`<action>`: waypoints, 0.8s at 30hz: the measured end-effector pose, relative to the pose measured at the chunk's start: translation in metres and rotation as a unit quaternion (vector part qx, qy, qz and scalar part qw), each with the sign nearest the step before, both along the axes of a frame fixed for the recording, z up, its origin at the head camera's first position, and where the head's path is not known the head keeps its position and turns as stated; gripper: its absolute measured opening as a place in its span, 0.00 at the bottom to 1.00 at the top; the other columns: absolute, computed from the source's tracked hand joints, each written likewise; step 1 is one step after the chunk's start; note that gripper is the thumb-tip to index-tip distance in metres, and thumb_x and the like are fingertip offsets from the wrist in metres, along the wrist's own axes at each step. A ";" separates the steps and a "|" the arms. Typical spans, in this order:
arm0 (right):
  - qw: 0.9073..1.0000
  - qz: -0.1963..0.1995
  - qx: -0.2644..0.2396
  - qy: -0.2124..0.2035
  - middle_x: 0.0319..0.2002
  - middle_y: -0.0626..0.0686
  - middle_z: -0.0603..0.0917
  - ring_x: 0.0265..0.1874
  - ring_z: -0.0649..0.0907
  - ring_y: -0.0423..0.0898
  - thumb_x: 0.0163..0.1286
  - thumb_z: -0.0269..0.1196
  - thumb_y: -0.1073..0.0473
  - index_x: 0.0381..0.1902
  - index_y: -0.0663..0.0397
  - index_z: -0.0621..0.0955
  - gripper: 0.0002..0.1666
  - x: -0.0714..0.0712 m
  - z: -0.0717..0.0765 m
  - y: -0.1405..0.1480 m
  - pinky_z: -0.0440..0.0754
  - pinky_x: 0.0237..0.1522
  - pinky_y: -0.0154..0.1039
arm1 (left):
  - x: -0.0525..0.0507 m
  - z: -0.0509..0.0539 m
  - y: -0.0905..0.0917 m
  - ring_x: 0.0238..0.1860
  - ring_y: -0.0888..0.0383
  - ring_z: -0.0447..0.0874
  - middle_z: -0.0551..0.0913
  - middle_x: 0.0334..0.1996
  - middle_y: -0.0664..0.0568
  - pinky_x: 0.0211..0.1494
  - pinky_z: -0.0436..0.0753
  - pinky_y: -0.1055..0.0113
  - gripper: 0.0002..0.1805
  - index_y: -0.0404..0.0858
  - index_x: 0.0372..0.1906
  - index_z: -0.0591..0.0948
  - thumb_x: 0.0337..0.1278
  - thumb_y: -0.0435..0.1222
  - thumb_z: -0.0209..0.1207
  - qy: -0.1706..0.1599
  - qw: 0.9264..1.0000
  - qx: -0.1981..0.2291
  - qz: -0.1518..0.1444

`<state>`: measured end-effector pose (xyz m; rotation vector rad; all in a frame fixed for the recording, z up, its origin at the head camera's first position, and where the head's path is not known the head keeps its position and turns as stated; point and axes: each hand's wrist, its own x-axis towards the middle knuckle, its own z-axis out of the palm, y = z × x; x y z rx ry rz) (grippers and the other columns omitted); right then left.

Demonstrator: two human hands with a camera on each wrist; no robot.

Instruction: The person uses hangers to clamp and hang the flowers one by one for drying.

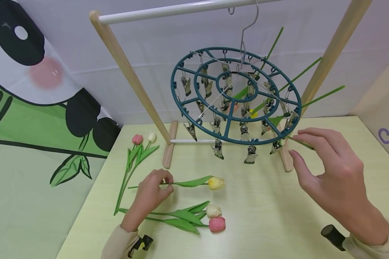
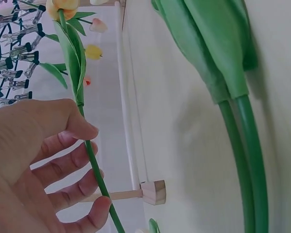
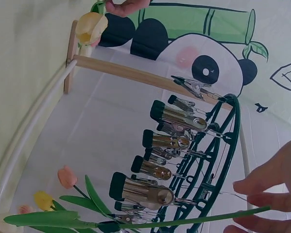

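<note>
My left hand (image 1: 152, 189) pinches the green stem of a yellow tulip (image 1: 216, 183), held above the table with its bloom pointing right. The left wrist view shows thumb and fingers on that stem (image 2: 102, 187). My right hand (image 1: 334, 172) is at the right rim of a round blue-green clip hanger (image 1: 227, 138), thumb and fingers spread apart. Near its fingertips is the free end of a green stem (image 3: 223, 217), whose leafy part meets a metal clip in the right wrist view. Several other tulip stems (image 1: 324, 96) stick out behind the hanger.
The hanger hangs by a metal hook (image 1: 243, 36) from a white bar (image 1: 168, 10) on wooden posts (image 1: 133, 82). Loose tulips lie at left, pink (image 1: 137, 139) and white (image 1: 152, 137). Nearer lie another white (image 1: 213, 210) and pink tulip (image 1: 217, 224). Several metal clips (image 1: 251, 155) dangle.
</note>
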<state>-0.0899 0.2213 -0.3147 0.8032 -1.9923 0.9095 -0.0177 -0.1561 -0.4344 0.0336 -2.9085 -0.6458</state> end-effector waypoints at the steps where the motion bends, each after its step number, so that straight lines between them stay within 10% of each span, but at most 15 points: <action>1: 1.000 -0.006 0.001 -0.007 0.38 0.64 0.81 0.37 0.78 0.58 0.65 0.54 0.47 0.36 0.71 0.81 0.28 0.000 0.000 0.002 0.66 0.50 0.18 | 0.001 0.001 0.001 0.29 0.58 0.71 0.77 0.26 0.55 0.21 0.70 0.67 0.08 0.46 0.25 0.79 0.40 0.29 0.63 0.004 1.000 0.000 -0.002; 14: 0.990 -0.075 0.043 -0.111 0.35 0.57 0.83 0.30 0.77 0.41 0.49 0.65 0.65 0.42 0.64 0.81 0.19 -0.003 -0.014 0.017 0.67 0.31 0.21 | 0.004 0.006 0.010 0.30 0.59 0.72 0.76 0.25 0.59 0.21 0.70 0.67 0.08 0.45 0.25 0.79 0.40 0.29 0.63 0.032 0.999 0.008 -0.007; 24: 0.948 -0.047 0.074 -0.305 0.39 0.55 0.84 0.32 0.79 0.45 0.58 0.68 0.60 0.48 0.58 0.81 0.19 -0.014 -0.033 0.008 0.74 0.24 0.22 | 0.001 0.011 0.010 0.31 0.57 0.73 0.77 0.26 0.59 0.23 0.71 0.68 0.09 0.47 0.25 0.79 0.39 0.29 0.63 0.060 0.998 0.003 -0.021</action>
